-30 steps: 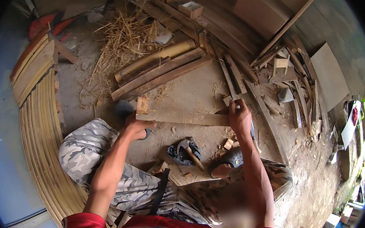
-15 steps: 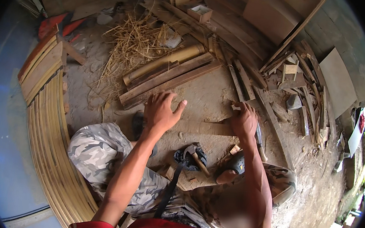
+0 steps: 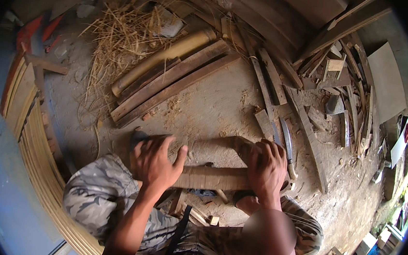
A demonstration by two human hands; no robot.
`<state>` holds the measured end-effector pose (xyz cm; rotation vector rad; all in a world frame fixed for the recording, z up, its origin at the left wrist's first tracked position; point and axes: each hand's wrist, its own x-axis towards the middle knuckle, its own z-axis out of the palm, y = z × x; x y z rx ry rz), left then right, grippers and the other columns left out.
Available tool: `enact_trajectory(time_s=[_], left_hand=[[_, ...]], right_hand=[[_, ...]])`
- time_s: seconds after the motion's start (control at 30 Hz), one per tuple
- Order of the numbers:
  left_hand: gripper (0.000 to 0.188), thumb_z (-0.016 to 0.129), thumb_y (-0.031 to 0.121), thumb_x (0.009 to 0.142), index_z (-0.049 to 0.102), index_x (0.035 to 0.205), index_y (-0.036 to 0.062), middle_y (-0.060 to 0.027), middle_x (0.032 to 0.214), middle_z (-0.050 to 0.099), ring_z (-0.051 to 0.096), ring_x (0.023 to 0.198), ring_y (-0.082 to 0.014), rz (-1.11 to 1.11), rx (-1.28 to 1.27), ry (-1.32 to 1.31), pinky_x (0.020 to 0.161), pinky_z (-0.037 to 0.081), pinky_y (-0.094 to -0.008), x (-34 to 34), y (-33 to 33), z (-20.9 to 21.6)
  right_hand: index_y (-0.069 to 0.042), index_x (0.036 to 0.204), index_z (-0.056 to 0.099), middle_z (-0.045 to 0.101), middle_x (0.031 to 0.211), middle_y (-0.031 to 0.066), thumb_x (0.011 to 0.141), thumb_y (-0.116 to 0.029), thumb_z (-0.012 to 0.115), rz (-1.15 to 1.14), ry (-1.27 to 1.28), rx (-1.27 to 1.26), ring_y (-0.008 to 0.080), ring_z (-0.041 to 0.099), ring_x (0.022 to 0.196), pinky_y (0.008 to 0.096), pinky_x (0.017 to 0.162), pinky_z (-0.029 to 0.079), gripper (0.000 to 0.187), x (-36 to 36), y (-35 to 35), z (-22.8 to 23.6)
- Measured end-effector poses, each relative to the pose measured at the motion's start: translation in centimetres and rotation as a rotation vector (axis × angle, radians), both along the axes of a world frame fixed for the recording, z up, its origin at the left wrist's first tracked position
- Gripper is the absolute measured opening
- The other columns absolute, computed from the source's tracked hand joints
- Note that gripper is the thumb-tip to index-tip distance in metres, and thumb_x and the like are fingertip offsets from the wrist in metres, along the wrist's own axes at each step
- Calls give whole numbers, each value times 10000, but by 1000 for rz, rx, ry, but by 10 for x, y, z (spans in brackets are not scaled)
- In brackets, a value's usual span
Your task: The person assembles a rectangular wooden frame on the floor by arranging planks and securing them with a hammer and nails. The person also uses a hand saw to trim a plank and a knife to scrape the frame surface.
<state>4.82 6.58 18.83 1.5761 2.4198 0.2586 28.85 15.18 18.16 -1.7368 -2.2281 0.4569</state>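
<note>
An earthen floor point(image 3: 206, 96) strewn with wood chips carries nearly everything. Along its left edge runs a long stack of wooden slats point(image 3: 45, 167), bowed by the lens. Toward its near edge sit the person's legs in camouflage trousers point(image 3: 94, 190), knees wide apart. Near the far left corner lies a loose heap of straw-like strips point(image 3: 124, 40), and at the right side a pale flat panel point(image 3: 387, 85) leans beside a jumble of scrap lumber. Right of the heap, a bamboo pole point(image 3: 166, 61) lies alongside dark planks point(image 3: 174, 83), all slanting the same way.

A short wooden board point(image 3: 214, 178) spans crosswise between the two hands, in front of the trousers. The left hand point(image 3: 156, 164) is over its left end, thumb well apart from the fingers, which are spread and slightly bent; whether they touch the wood cannot be told. The right hand point(image 3: 267, 169) covers the right end, fingers bent and close together, though their grip is hidden. Just beside it lies a curved-bladed knife point(image 3: 287, 139). A small wood block point(image 3: 214, 220) rests nearer the body.
</note>
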Motion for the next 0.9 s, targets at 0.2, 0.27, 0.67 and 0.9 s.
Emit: enact_trajectory(time_s=[0.2,0.27,0.67,0.9], left_hand=[[320,645,383,850,662,1032,120,-51,986,682,602,956,-241,-45,32,-5,982,331,-423,-3,8,0],[322,645,384,847,660,1025,116,-53,985,679,600,945,-246,-59,4,-4,978,333,-424,-4,11,1],[289,707,324,839,667,1017,100,-85,963,677,616,939,-301,91,264,-248,886,433,-402,-5,0,-3],[212,608,214,944,648,1038,29,-115,998,681,625,998,-238,180,580,-694,889,467,-352,-17,-14,0]], right_hand=[[-85,1102,664,647,1135,101,760,-93,649,26,-24,-84,341,562,1113,453,953,446,342,-5,9,6],[-80,1100,664,644,1142,101,749,-85,646,46,-35,-100,351,560,1110,455,947,450,352,-3,10,6],[-68,1067,655,639,1125,116,865,-141,594,35,76,-92,339,570,1073,428,907,470,223,-4,10,14],[-73,1007,680,655,1079,129,909,-258,567,33,71,-14,355,572,1057,443,901,460,238,2,2,7]])
